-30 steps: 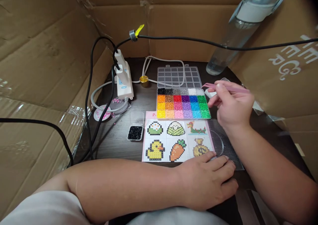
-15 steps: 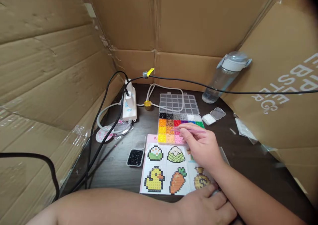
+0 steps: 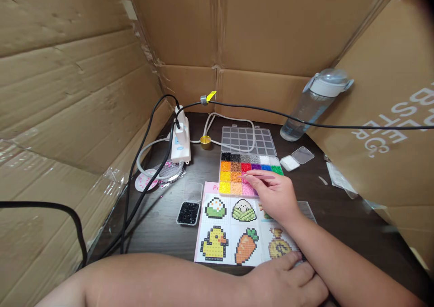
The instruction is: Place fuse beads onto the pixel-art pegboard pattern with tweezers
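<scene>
In my right hand [image 3: 274, 194] is a pair of pink tweezers [image 3: 264, 177], pinched between thumb and fingers. Their tip points left over the orange and pink sections of a compartment box of coloured beads [image 3: 225, 177]. My left hand [image 3: 288, 277] lies at the bottom of the view, fingers apart, resting on the lower right of a pattern sheet [image 3: 230, 223]. The right forearm crosses over it and hides some fingertips. A clear pegboard [image 3: 307, 211] shows partly behind that forearm. The sheet has pixel pictures, among them a yellow duck and a carrot.
A small box of black beads [image 3: 188, 213] stands left of the sheet. A white power strip [image 3: 181, 146], a gold cup [image 3: 205, 142] and cables sit farther back. A water bottle [image 3: 308, 106] and a small open white box [image 3: 290, 163] are at right. Cardboard walls [image 3: 264, 35] surround the table.
The whole view has shifted slightly, so things appear a little farther right. My right hand keeps the tweezers over the bead box, with hardly any movement. My left hand stays in place.
</scene>
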`<act>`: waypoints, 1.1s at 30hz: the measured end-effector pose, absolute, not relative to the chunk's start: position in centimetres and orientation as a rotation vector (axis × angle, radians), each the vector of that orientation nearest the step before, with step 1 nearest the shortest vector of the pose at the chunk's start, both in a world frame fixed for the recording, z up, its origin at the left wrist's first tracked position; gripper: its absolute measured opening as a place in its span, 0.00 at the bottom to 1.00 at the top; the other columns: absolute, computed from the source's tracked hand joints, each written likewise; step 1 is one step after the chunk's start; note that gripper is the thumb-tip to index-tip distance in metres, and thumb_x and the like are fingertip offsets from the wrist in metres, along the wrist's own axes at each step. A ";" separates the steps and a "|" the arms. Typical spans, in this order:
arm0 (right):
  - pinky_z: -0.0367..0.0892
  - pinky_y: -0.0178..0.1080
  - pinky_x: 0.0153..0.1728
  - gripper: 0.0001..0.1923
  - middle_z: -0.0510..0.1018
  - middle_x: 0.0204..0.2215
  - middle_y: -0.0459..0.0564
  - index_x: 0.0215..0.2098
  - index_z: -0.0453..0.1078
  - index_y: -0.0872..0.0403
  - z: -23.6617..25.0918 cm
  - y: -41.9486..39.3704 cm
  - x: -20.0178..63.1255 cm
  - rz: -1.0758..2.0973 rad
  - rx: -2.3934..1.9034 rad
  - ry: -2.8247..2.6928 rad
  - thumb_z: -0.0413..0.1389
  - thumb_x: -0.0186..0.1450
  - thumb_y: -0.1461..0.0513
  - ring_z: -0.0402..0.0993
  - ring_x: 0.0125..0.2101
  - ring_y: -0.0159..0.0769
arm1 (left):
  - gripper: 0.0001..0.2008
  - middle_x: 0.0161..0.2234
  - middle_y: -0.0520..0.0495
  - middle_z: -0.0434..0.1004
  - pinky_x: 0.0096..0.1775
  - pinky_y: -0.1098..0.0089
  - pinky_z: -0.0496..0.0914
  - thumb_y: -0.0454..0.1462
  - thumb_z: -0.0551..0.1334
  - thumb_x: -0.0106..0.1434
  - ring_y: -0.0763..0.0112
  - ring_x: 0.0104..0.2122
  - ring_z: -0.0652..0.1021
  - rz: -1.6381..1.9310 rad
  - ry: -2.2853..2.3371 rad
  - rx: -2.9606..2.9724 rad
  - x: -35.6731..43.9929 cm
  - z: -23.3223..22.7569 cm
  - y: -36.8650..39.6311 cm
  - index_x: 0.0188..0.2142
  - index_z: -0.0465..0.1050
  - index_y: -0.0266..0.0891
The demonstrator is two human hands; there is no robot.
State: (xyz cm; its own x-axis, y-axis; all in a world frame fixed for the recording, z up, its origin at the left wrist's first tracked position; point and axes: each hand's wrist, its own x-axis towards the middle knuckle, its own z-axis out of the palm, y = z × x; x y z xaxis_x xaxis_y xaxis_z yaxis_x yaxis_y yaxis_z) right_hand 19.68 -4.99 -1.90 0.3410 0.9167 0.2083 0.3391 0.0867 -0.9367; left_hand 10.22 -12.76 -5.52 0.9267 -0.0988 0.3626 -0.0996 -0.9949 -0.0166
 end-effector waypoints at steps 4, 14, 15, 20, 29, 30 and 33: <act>0.77 0.42 0.33 0.04 0.83 0.30 0.50 0.27 0.80 0.52 -1.8 -4.8 19.8 0.653 -1.484 -1.159 0.63 0.56 0.60 0.80 0.30 0.40 | 0.14 0.45 0.50 0.76 0.49 0.64 0.69 0.43 0.55 0.65 0.65 0.45 0.76 0.612 -0.141 3.047 10.2 -5.0 -12.7 0.45 0.76 0.51; 0.77 0.42 0.34 0.05 0.83 0.30 0.51 0.27 0.80 0.52 -2.0 -4.7 19.9 0.671 -1.466 -1.154 0.62 0.56 0.60 0.80 0.30 0.39 | 0.13 0.41 0.50 0.78 0.45 0.65 0.70 0.41 0.57 0.63 0.64 0.42 0.77 0.751 -0.108 2.977 10.2 -5.2 -12.8 0.43 0.78 0.47; 0.77 0.42 0.34 0.05 0.83 0.30 0.51 0.27 0.80 0.52 -2.0 -4.7 19.9 0.676 -1.469 -1.147 0.62 0.56 0.60 0.80 0.31 0.39 | 0.13 0.41 0.50 0.78 0.45 0.64 0.70 0.41 0.57 0.63 0.64 0.42 0.77 0.754 -0.112 2.972 10.2 -5.2 -12.8 0.43 0.78 0.47; 0.77 0.44 0.33 0.04 0.83 0.30 0.50 0.28 0.80 0.50 -2.0 -4.8 20.1 0.663 -1.485 -1.147 0.62 0.56 0.60 0.80 0.30 0.39 | 0.15 0.44 0.47 0.76 0.50 0.61 0.68 0.41 0.55 0.65 0.61 0.45 0.76 0.671 -0.080 2.972 9.8 -4.8 -13.1 0.47 0.76 0.44; 0.77 0.45 0.37 0.02 0.83 0.30 0.47 0.28 0.79 0.50 -1.7 -4.9 20.2 0.574 -1.491 -1.155 0.62 0.56 0.62 0.80 0.32 0.38 | 0.18 0.49 0.43 0.72 0.55 0.58 0.63 0.38 0.51 0.66 0.59 0.50 0.73 0.469 -0.091 2.928 8.9 -3.1 -13.0 0.51 0.72 0.40; 0.77 0.45 0.37 0.02 0.83 0.30 0.47 0.28 0.79 0.50 -1.7 -4.9 20.2 0.576 -1.493 -1.158 0.62 0.57 0.62 0.80 0.32 0.38 | 0.17 0.49 0.43 0.72 0.55 0.58 0.64 0.38 0.52 0.66 0.59 0.50 0.73 0.460 -0.098 2.928 9.0 -3.1 -13.0 0.51 0.72 0.40; 0.77 0.44 0.37 0.03 0.83 0.31 0.49 0.29 0.79 0.52 -1.6 -4.8 20.0 0.592 -1.484 -1.156 0.62 0.57 0.62 0.80 0.32 0.37 | 0.17 0.49 0.43 0.72 0.55 0.58 0.64 0.39 0.53 0.65 0.59 0.50 0.73 0.440 -0.098 2.935 9.1 -3.2 -13.1 0.51 0.72 0.41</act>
State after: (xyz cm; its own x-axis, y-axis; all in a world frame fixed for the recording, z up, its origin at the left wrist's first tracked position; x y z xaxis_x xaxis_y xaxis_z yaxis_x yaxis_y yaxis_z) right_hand 20.03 -4.77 -1.59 0.3966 0.8898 0.2258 0.3374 0.0875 -0.9373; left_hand 9.08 -13.13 -3.19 0.9542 -0.0396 0.2966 -0.0903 -0.9831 0.1594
